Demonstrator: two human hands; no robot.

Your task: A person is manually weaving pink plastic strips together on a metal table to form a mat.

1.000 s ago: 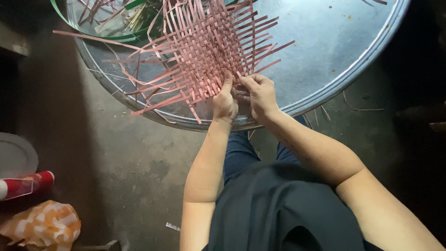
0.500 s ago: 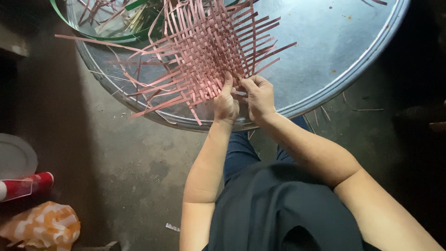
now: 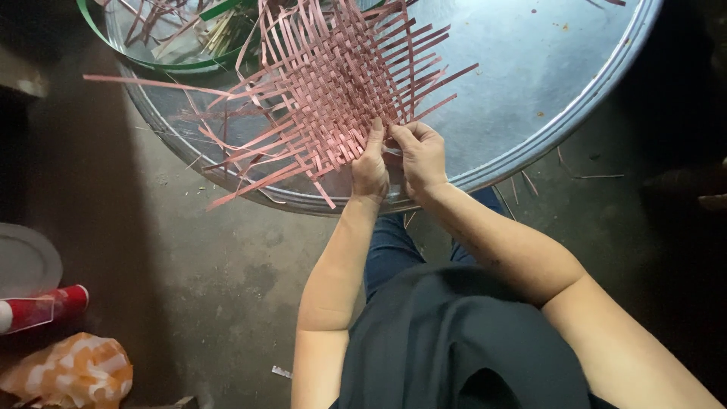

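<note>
A flat mat woven from pink strips (image 3: 333, 83) lies on a large round metal tray (image 3: 530, 83), with loose strip ends sticking out on all sides. My left hand (image 3: 369, 167) pinches strips at the mat's near edge, fingers pointing up into the weave. Right beside it, my right hand (image 3: 420, 155) grips the ends of the strips at the same edge, thumb touching the left hand's fingers. Both forearms reach forward from my lap over the tray's rim.
A green-rimmed bowl (image 3: 174, 64) with loose strips sits on the tray at the far left. On the concrete floor at the left are a grey plate (image 3: 26, 261), a red and white can (image 3: 42, 307) and an orange patterned bag (image 3: 72, 371).
The hands stay at the mat's near edge with small finger shifts; the mat has turned very slightly and the view moved a little.
</note>
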